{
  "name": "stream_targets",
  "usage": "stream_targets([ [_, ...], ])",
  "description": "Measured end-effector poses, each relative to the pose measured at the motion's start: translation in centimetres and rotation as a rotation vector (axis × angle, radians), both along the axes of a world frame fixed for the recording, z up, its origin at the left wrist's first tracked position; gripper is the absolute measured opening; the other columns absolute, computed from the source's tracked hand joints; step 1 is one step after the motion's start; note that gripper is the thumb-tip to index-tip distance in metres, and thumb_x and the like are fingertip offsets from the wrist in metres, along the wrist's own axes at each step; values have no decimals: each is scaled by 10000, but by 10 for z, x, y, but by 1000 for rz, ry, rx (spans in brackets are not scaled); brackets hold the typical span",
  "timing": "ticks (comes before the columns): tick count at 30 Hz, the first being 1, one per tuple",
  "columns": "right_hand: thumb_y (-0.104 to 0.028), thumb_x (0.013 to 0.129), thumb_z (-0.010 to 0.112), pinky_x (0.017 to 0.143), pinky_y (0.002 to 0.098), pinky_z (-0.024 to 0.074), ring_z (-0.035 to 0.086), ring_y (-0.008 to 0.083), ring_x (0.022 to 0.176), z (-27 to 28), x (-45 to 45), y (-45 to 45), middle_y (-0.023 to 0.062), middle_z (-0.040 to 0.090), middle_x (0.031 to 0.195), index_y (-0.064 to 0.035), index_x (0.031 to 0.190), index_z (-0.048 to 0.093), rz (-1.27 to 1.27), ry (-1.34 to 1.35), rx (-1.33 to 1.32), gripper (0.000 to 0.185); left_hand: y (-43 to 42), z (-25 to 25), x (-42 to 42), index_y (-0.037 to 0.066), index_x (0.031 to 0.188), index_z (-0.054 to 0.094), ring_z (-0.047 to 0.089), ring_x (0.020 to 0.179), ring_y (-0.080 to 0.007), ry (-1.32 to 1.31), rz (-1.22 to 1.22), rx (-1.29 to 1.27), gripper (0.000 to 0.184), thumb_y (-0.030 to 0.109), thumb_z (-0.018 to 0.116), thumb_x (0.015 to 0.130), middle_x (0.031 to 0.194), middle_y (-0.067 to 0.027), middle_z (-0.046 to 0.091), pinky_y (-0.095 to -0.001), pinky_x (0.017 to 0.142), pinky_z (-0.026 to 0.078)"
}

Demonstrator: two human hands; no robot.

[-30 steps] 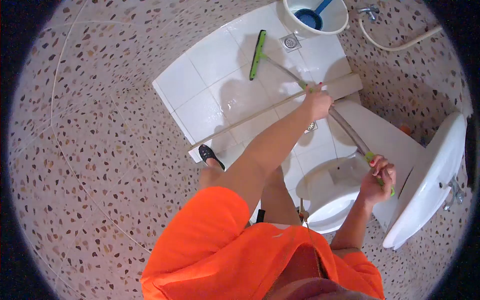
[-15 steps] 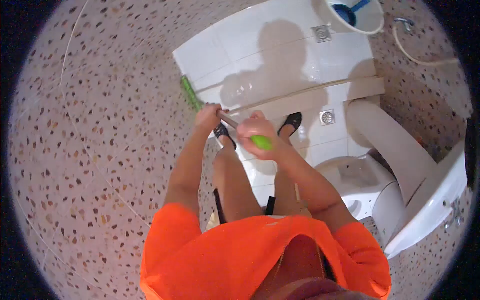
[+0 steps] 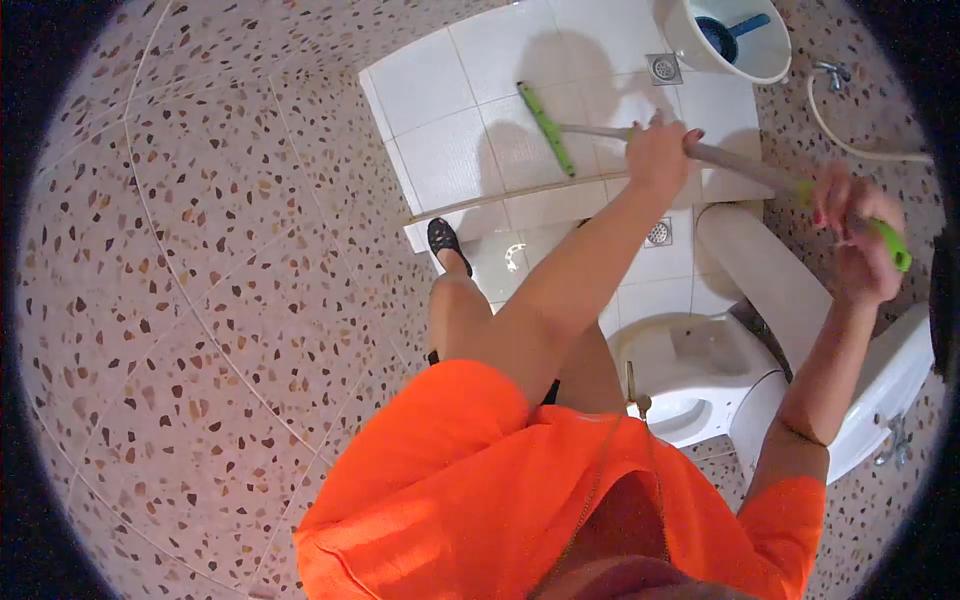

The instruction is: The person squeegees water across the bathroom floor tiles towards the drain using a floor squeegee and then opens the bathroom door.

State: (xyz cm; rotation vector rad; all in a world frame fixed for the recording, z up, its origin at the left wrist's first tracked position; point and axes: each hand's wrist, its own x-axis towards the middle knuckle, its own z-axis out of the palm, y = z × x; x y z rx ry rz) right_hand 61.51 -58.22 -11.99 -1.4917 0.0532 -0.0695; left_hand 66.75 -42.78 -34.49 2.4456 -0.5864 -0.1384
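Fairly bright indoor light, source out of view. Person's soft shadow on white floor tiles (image 3: 430, 150); small glare patch near shoe (image 3: 447, 243). Right-side hand (image 3: 865, 235) motion-blurred. Wide-angle view bends wall (image 3: 200, 300) lines; black vignette rings corners; fine grain.

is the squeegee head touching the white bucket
Apart. The head view shows floor tiles and a drain between the green squeegee head and the white bucket.
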Motion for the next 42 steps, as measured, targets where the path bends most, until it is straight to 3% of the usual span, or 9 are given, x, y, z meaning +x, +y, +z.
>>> stream_targets([
  [4, -227, 808, 500, 489, 300, 336, 420, 181, 558, 27, 0, 10, 62, 429, 577, -105, 587, 404, 37, -120, -275, 270, -6, 35, 11, 115, 772, 660, 601, 774, -339, 313, -126, -14, 277, 386, 606, 768, 813, -154, 628, -458, 661, 468],
  [6, -210, 855, 459, 445, 250, 306, 417, 129, 466, 24, -30, 38, 15, 411, 520, -129, 570, 430, -342, 558, -628, 298, 13, 46, 6, 155, 779, 673, 599, 729, -316, 256, -226, 5, 222, 369, 631, 737, 738, -112, 624, -451, 638, 465],
  [10, -82, 688, 617, 832, 429, 429, 568, 216, 666, -9, -23, 117, 31, 550, 653, -114, 666, 531, -127, -49, -325, 94, 150, 31, 8, 205, 911, 690, 606, 806, -290, 298, -172, 268, 277, 121, 665, 648, 845, -66, 632, -397, 649, 469],
  [14, -94, 665, 616, 827, 382, 360, 572, 212, 729, -81, -15, 162, 39, 587, 723, -93, 717, 547, 90, -15, 0, 86, 215, -4, 15, 167, 869, 679, 612, 800, -279, 243, -2, 241, 217, 101, 644, 664, 801, -86, 631, -372, 661, 483],
  [24, -197, 723, 589, 588, 329, 396, 484, 218, 548, 32, -21, 9, 69, 517, 577, -95, 534, 395, -165, -48, -192, 289, -37, 33, -8, 68, 716, 613, 584, 743, -350, 318, -84, -131, 216, 268, 600, 795, 764, -134, 609, -430, 718, 460],
  [30, -243, 734, 585, 642, 338, 407, 518, 205, 582, 47, -34, 33, 72, 543, 612, -101, 536, 401, -134, -116, -376, 305, -18, 53, 8, 141, 777, 650, 598, 724, -316, 282, -249, -93, 122, 248, 646, 719, 769, -103, 627, -424, 632, 459],
  [34, -129, 707, 636, 753, 382, 445, 591, 220, 705, -25, -11, 125, 53, 616, 751, -100, 742, 577, -183, -90, -224, 74, 146, 31, 48, 201, 976, 672, 614, 845, -271, 153, -174, 153, 357, 187, 703, 620, 872, -60, 652, -382, 716, 478],
  [37, -58, 687, 655, 650, 320, 467, 598, 220, 698, -132, 33, 242, 78, 621, 751, -59, 768, 590, -173, -79, 281, 103, 267, -19, 96, 126, 874, 642, 610, 823, -311, 208, 154, 495, 202, 287, 631, 751, 879, -121, 636, -410, 691, 477],
  [42, 39, 704, 625, 693, 307, 480, 603, 191, 769, -155, 33, 237, 120, 627, 827, -12, 769, 570, -344, -42, 160, 99, 231, -74, 124, 92, 827, 613, 594, 784, -346, 215, 130, 415, 268, 357, 573, 813, 860, -165, 628, -458, 673, 456],
])
